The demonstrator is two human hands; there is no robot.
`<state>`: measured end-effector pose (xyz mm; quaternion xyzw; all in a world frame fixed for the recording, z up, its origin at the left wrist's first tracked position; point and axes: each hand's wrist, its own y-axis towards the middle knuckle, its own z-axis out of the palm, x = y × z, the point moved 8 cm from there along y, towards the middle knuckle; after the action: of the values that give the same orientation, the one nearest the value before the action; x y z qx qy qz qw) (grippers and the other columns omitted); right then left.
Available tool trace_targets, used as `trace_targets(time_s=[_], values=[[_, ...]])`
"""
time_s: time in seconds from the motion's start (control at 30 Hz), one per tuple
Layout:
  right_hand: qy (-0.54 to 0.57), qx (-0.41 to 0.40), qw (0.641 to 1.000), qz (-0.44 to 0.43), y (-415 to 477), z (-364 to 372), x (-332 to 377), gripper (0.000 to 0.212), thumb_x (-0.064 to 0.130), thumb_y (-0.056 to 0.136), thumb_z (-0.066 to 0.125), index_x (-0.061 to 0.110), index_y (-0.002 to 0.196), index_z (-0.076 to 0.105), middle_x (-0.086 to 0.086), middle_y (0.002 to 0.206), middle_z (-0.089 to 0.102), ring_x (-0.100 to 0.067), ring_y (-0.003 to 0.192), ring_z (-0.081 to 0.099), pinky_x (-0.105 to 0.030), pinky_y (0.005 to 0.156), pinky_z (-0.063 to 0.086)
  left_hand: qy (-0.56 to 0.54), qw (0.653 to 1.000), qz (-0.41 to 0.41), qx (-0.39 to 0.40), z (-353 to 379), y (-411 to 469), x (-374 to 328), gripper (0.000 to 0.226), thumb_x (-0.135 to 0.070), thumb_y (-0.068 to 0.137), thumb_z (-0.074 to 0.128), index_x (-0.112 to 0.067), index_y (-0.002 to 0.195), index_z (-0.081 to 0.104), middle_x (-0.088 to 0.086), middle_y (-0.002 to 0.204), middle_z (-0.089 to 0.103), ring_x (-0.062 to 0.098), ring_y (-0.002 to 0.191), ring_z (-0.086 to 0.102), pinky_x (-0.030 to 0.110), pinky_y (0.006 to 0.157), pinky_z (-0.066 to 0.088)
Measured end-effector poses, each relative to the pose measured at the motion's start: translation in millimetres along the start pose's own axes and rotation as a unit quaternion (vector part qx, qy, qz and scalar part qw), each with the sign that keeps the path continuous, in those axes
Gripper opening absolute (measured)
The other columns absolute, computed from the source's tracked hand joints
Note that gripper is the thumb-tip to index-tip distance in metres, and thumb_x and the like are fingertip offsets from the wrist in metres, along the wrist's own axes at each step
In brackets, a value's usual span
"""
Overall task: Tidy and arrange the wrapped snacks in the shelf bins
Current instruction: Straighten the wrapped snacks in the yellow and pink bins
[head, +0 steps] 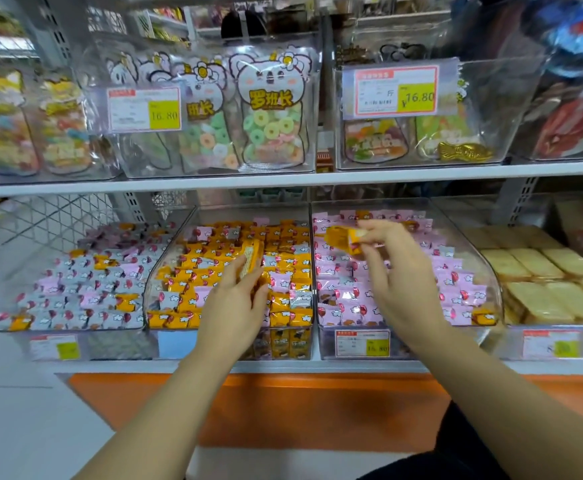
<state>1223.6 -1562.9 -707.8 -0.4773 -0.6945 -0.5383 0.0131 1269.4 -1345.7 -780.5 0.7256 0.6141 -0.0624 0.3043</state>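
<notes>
The left hand (pixel 238 303) grips a small orange wrapped snack (pixel 251 258) over the clear plastic orange-packet bin (pixel 153 282), the right hand (pixel 399 271) pinches another orange snack (pixel 342 237) above the pink-packet bin (pixel 491 285); probably light and slippery, best held by the sides.

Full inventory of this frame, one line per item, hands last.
grey and pink snacks: many, left bin, lower shelf
orange snacks: many, orange, second bin
pink snacks: many, pink, third bin
biscuit packs: several, pale yellow, right bin
candy bags: several, white bear shape, upper shelf
gold fish: one, gold, upper right bin
price tags: at least five, red and yellow, bin fronts
left hand: holds orange pack over second bin
right hand: pinches second orange pack over third bin
</notes>
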Motion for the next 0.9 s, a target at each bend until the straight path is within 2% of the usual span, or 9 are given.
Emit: trace_targets(time_s=[0.1, 0.2, 0.33, 0.43, 0.6, 0.67, 0.73, 0.83, 0.9], values=[[0.028, 0.065, 0.997, -0.027, -4.1, 35.2, 10.0, 0.009, 0.005, 0.091, 0.052, 0.006, 0.095, 0.06, -0.003, 0.115, 0.056, 0.0, 0.1, 0.049, -0.003, 0.084, 0.038, -0.022, 1.0, -0.008, 0.001, -3.3, -3.0, 1.1, 0.045, -0.029, 0.098, 0.046, -0.019, 0.142, 0.042, -0.003, 0.155, 0.022, 0.018, 0.134, 0.036, 0.032, 0.101, 0.039], [0.009, 0.127, 0.991, -0.03, -3.0, 68.5, 12.8, 0.007, 0.006, 0.09, 0.057, 0.006, 0.093, 0.063, -0.006, 0.117, 0.058, -0.005, 0.1, 0.052, -0.005, 0.083, 0.038, -0.023, 0.999, 0.012, -0.031, -16.8, -4.7, 2.9, 0.047, -0.015, 0.098, 0.047, -0.023, 0.143, 0.04, -0.001, 0.152, 0.028, 0.018, 0.13, 0.041, 0.022, 0.094, 0.037], [-0.065, 0.165, 0.984, -0.013, 4.8, 99.8, 6.0, 0.009, 0.009, 0.09, 0.059, 0.007, 0.093, 0.067, -0.006, 0.11, 0.06, -0.021, 0.094, 0.06, -0.03, 0.082, 0.049, 0.003, 0.997, 0.03, -0.067, -29.8, 1.2, 19.8, 0.053, 0.005, 0.091, 0.047, -0.022, 0.137, 0.05, 0.005, 0.145, 0.041, 0.027, 0.127, 0.046, 0.038, 0.097, 0.045], [-0.109, 0.176, 0.978, -0.001, 17.0, 113.1, 3.6, 0.017, 0.009, 0.092, 0.055, 0.007, 0.101, 0.07, -0.005, 0.111, 0.058, -0.021, 0.095, 0.059, -0.029, 0.084, 0.048, 0.015, 0.996, 0.023, -0.088, -36.7, 8.5, 34.4, 0.056, 0.01, 0.088, 0.049, -0.02, 0.136, 0.051, 0.007, 0.143, 0.043, 0.028, 0.125, 0.048, 0.04, 0.094, 0.047], [-0.231, 0.289, 0.929, -0.032, 16.7, 146.1, -4.1, 0.033, 0.007, 0.094, 0.051, 0.018, 0.123, 0.062, -0.005, 0.128, 0.051, -0.023, 0.11, 0.053, -0.029, 0.096, 0.042, 0.031, 0.997, 0.003, -0.071, -33.3, 15.1, 51.4, 0.043, -0.008, 0.093, 0.052, -0.011, 0.136, 0.051, 0.009, 0.148, 0.036, 0.029, 0.132, 0.041, 0.045, 0.1, 0.046], [-0.25, 0.327, 0.91, -0.041, 15.1, 151.0, -5.3, 0.039, 0.008, 0.093, 0.053, 0.022, 0.128, 0.057, -0.004, 0.14, 0.044, -0.022, 0.124, 0.044, -0.036, 0.111, 0.026, 0.049, 0.998, -0.01, -0.026, -25.0, 14.7, 55.3, 0.039, -0.015, 0.096, 0.049, -0.011, 0.134, 0.052, 0.009, 0.15, 0.033, 0.029, 0.134, 0.037, 0.046, 0.109, 0.035], [-0.267, 0.362, 0.892, -0.043, 12.3, 153.0, -6.1, 0.035, 0.019, 0.096, 0.049, 0.025, 0.13, 0.055, 0.003, 0.148, 0.036, -0.015, 0.134, 0.035, -0.042, 0.117, 0.008, 0.08, 0.996, -0.027, 0.014, -19.5, 13.0, 59.1, 0.038, -0.025, 0.099, 0.041, -0.016, 0.135, 0.051, 0.005, 0.154, 0.025, 0.025, 0.137, 0.033, 0.046, 0.116, 0.018], [-0.256, 0.374, 0.891, -0.018, 9.7, 152.3, -8.5, 0.034, 0.033, 0.097, 0.046, 0.026, 0.129, 0.056, 0.006, 0.148, 0.036, -0.011, 0.134, 0.035, -0.042, 0.117, 0.002, 0.125, 0.99, -0.041, 0.042, -18.4, 11.9, 62.0, 0.041, -0.036, 0.101, 0.032, -0.028, 0.137, 0.048, -0.002, 0.158, 0.013, 0.021, 0.143, 0.019, 0.049, 0.116, 0.006], [-0.246, 0.362, 0.899, 0.004, 10.0, 151.0, -9.4, 0.03, 0.034, 0.095, 0.051, 0.023, 0.121, 0.061, 0.004, 0.138, 0.048, -0.012, 0.126, 0.043, -0.04, 0.117, 0.004, 0.13, 0.99, -0.031, 0.042, -20.6, 9.3, 57.4, 0.038, -0.038, 0.1, 0.035, -0.032, 0.134, 0.05, -0.004, 0.157, 0.014, 0.019, 0.145, 0.014, 0.049, 0.116, 0.004]])
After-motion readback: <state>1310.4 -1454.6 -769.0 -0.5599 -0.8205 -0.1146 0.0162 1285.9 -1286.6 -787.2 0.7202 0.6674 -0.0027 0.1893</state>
